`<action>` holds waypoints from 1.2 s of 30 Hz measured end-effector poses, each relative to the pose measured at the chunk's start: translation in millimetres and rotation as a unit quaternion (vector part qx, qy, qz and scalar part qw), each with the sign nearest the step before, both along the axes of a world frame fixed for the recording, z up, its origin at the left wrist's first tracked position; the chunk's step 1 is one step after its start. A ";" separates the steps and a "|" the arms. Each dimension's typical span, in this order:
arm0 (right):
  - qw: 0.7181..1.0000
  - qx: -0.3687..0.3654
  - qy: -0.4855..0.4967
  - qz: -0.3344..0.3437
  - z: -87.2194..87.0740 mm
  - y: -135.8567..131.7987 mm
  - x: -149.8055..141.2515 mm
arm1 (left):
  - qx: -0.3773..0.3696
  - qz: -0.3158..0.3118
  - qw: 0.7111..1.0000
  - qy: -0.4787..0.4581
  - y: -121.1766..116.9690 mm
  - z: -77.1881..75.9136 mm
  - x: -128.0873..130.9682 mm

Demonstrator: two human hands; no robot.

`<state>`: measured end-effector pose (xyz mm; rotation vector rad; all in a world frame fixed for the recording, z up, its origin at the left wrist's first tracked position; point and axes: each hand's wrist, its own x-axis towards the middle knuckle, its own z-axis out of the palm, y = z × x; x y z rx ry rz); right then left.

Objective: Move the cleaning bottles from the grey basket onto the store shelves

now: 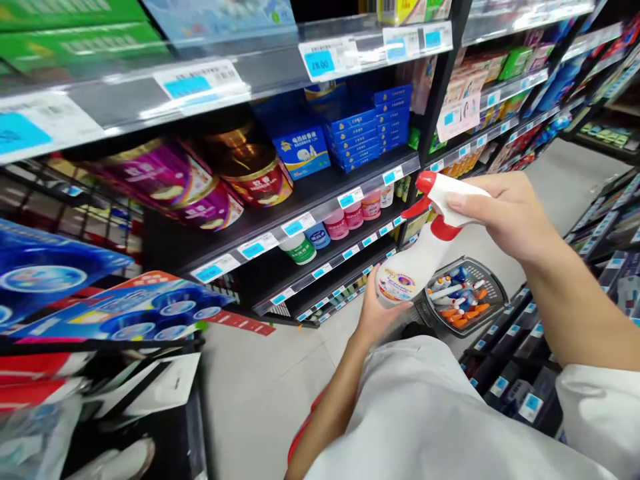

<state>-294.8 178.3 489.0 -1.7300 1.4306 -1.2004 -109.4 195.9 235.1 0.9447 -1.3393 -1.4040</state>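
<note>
A white spray bottle [415, 263] with a red nozzle and trigger is held tilted in front of the shelves. My left hand [377, 313] cups its base from below, fingers wrapped round it. My right hand [505, 213] grips the white spray head from above, fingers closed over it. Both arms wear short white sleeves.
Black shelves [320, 193] on the left carry purple and gold tins, blue boxes and small pink, blue and green jars. A grey basket [495, 290] of spray bottles sits on the floor behind the bottle. More shelves line the right side. Blue packs hang at the near left.
</note>
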 end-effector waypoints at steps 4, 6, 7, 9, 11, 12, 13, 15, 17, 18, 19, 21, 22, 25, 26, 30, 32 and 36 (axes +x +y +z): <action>0.999 0.003 -0.015 0.038 12.9 -4.8 7.3 | 0.076 -0.033 0.992 0.097 5.9 21.1 10.0; 0.998 0.010 -0.029 0.051 15.1 -9.4 9.1 | 0.083 -0.029 0.991 0.099 11.5 30.1 13.2; 0.998 0.016 -0.037 0.057 15.7 -11.9 10.0 | 0.084 -0.022 0.991 0.098 14.4 34.0 14.2; 0.996 0.027 -0.050 0.067 16.4 -16.9 11.7 | 0.090 -0.009 0.991 0.097 19.6 39.9 15.4; 0.996 0.031 -0.052 0.072 16.5 -20.8 13.4 | 0.096 0.005 0.991 0.095 23.0 43.5 16.3; 0.996 0.031 -0.049 0.071 16.4 -22.3 14.1 | 0.097 0.012 0.991 0.096 24.0 44.6 16.9; 0.996 0.030 -0.044 0.069 16.1 -23.5 14.7 | 0.097 0.017 0.990 0.098 24.6 45.3 17.5; 0.997 0.025 -0.028 0.064 15.4 -25.3 15.8 | 0.097 0.022 0.990 0.099 24.8 45.6 19.3; 0.998 0.022 -0.014 0.060 14.6 -26.7 16.9 | 0.096 0.023 0.990 0.097 24.3 45.0 21.3; 0.998 0.022 -0.011 0.062 14.4 -27.4 17.4 | 0.095 0.024 0.991 0.097 23.9 44.6 22.2; 0.998 0.023 -0.009 0.065 14.2 -28.2 17.9 | 0.093 0.024 0.991 0.097 23.6 44.1 23.0; 0.997 0.023 -0.011 0.069 13.9 -30.2 18.7 | 0.091 0.022 0.991 0.097 23.1 43.3 24.1; 0.997 0.023 -0.013 0.071 13.7 -31.5 18.9 | 0.091 0.020 0.991 0.097 22.9 43.2 24.3; 0.997 0.028 -0.024 0.069 11.8 -36.4 18.6 | 0.086 0.027 0.991 0.096 22.7 44.1 24.2; 0.997 0.029 -0.025 0.065 10.6 -38.3 18.2 | 0.086 0.032 0.991 0.095 22.8 44.8 23.9; 0.999 0.011 -0.022 0.042 4.3 -45.8 15.7 | 0.096 0.041 0.991 0.088 24.0 46.8 23.5; 0.999 0.008 -0.025 0.037 1.3 -48.5 15.1 | 0.103 0.041 0.990 0.085 25.3 46.0 23.7; 0.999 0.020 -0.019 0.034 -1.5 -49.9 17.9 | 0.108 0.048 0.989 0.094 28.5 41.0 23.6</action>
